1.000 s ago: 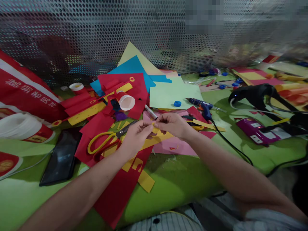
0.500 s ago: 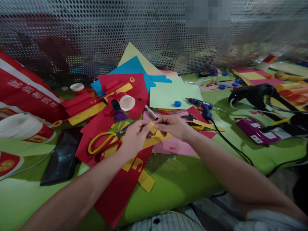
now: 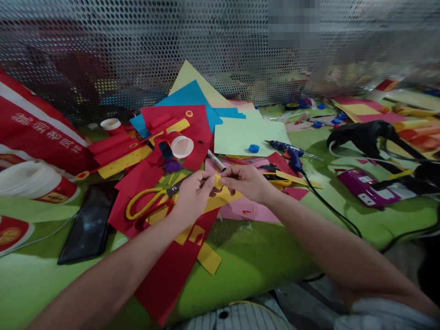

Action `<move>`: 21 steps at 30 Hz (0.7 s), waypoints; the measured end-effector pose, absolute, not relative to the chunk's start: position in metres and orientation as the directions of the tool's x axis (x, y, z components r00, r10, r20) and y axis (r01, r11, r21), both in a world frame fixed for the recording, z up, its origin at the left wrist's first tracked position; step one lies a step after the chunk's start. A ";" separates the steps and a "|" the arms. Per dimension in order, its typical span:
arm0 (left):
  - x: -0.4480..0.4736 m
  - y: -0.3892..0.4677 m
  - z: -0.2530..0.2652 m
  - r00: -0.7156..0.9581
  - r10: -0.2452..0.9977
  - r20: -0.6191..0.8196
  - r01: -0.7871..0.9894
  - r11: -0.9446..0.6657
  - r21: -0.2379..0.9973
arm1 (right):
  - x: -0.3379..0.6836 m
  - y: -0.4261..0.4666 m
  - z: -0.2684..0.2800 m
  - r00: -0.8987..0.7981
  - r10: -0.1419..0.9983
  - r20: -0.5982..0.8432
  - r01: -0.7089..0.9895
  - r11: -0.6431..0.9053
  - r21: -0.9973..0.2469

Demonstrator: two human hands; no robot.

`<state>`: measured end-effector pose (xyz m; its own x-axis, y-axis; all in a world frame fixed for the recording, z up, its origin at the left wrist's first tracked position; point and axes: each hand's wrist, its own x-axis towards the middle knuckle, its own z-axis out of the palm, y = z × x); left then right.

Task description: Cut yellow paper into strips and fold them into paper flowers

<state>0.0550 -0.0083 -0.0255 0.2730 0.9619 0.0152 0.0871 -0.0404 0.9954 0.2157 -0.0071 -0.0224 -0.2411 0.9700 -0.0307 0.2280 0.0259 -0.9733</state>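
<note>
Between my two hands is a small piece of yellow paper (image 3: 217, 182), pinched by the fingertips. My left hand (image 3: 195, 192) is closed on its left side, thumb on top. My right hand (image 3: 245, 181) pinches it from the right, and the fingers hide part of its shape. Scissors (image 3: 146, 201) with yellow and red wrapped handles lie beside my left wrist. Under the hands are yellow paper strips (image 3: 225, 197), red paper (image 3: 168, 275) and a pink sheet (image 3: 254, 211). A white marker (image 3: 216, 160) lies just beyond the fingers.
A blue glue gun (image 3: 290, 151) with its cord lies right of the pale green sheet (image 3: 247, 135). A purple power socket (image 3: 367, 188) is farther right. A phone (image 3: 87, 224), stacked paper cups (image 3: 37, 181) and a red bag (image 3: 37, 123) occupy the left. Metal mesh (image 3: 220, 50) stands behind.
</note>
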 end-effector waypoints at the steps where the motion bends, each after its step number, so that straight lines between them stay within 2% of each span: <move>1: 0.055 -0.009 -0.025 0.274 0.962 0.021 0.097 -0.049 0.994 | 0.216 -0.007 -0.023 -0.238 0.971 -0.030 0.227 0.025 -0.974; 5: 0.055 -0.009 -0.025 0.273 0.960 0.063 0.167 -0.111 0.980 | 0.215 -0.007 -0.023 -0.258 0.964 -0.070 0.199 -0.018 -0.980; 9: 0.055 -0.010 -0.025 0.263 0.961 0.090 0.212 -0.149 0.966 | 0.213 -0.008 -0.024 -0.231 0.973 -0.032 0.232 0.023 -0.972; 14: 0.055 -0.010 -0.025 0.275 0.959 0.067 0.166 -0.116 0.979 | 0.212 -0.008 -0.025 -0.189 0.982 0.007 0.284 0.062 -0.957; 19: 0.055 -0.009 -0.027 0.278 0.960 0.029 0.114 -0.062 0.992 | 0.213 -0.008 -0.025 -0.220 0.975 -0.027 0.226 0.024 -0.974; 21: 0.055 -0.008 -0.026 0.292 0.957 0.005 0.056 -0.022 0.998 | 0.214 -0.008 -0.022 -0.231 0.971 -0.066 0.152 -0.031 -0.988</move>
<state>0.0547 -0.0083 -0.0259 0.2916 0.9565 0.0047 0.0560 -0.0220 0.9982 0.2143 -0.0076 -0.0225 -0.2305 0.9709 -0.0656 0.1520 -0.0306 -0.9879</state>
